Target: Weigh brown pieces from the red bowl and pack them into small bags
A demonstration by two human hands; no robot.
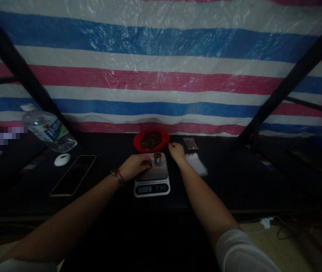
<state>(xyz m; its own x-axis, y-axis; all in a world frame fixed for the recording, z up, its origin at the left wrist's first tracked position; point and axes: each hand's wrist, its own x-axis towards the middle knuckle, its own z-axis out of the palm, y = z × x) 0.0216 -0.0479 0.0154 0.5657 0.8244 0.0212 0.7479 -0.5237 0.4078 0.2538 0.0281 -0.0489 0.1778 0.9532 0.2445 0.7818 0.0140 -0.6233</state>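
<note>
A white digital kitchen scale (152,190) with a metal plate sits in front of me, its small display lit. On the plate stands a small metal cup (157,158) filled with brown bits. My left hand (134,166) rests at the plate's left side, fingers closed around some dark brown dried bits (146,163). Behind the scale is a red bag or bowl (165,140) holding a heap of brown dried bits (151,140). My right hand (177,152) is curled beside its right rim; whether it grips the rim or something small is unclear.
Flat clear plastic bags (197,165) lie right of my right hand, with a filled small bag (191,143) behind them. On the left are a phone (73,175), a white mouse (62,159) and a tilted plastic bottle (49,128). A striped sheet (161,87) hangs behind the black table.
</note>
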